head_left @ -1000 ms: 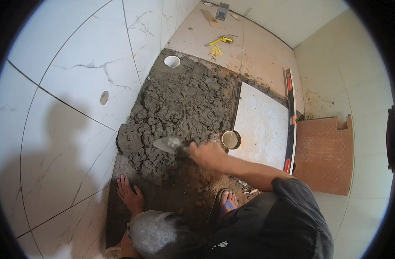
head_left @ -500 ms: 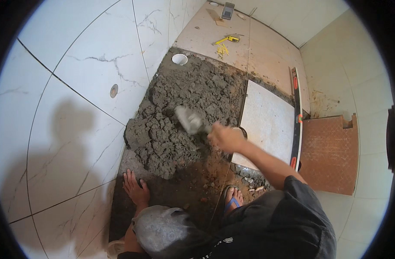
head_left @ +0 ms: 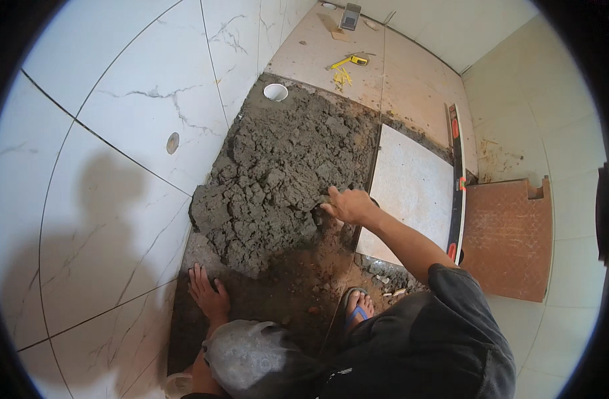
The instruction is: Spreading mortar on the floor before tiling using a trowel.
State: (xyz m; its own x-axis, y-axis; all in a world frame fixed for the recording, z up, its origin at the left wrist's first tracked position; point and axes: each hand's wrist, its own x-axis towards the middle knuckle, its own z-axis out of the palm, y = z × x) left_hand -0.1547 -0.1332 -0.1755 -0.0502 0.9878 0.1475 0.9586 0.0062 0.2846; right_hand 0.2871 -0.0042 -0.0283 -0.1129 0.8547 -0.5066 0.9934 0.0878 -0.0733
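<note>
My right hand (head_left: 348, 207) is closed on the handle of a trowel beside the loose grey mortar (head_left: 271, 166); the blade is hard to make out against or in the mortar. To its right lies a pale square tile (head_left: 411, 179) with a long black level (head_left: 458, 133) along its right edge. My left hand (head_left: 208, 296) rests open, fingers spread on the dark floor at the foot of the marbled white wall (head_left: 112, 219), below the mortar heap.
A white round pipe opening (head_left: 276, 92) is set in the mortar. On the pink floor (head_left: 417, 80) behind are a yellow tape measure (head_left: 358, 61), yellow bits and a small grey object (head_left: 350, 16). A brown board (head_left: 507, 239) leans at the right wall. My sandalled foot (head_left: 358, 306) stands below.
My right hand has moved right and up from a second ago, and the trowel blade, seen over the mortar earlier, is now mostly out of sight. My left hand stays on the floor.
</note>
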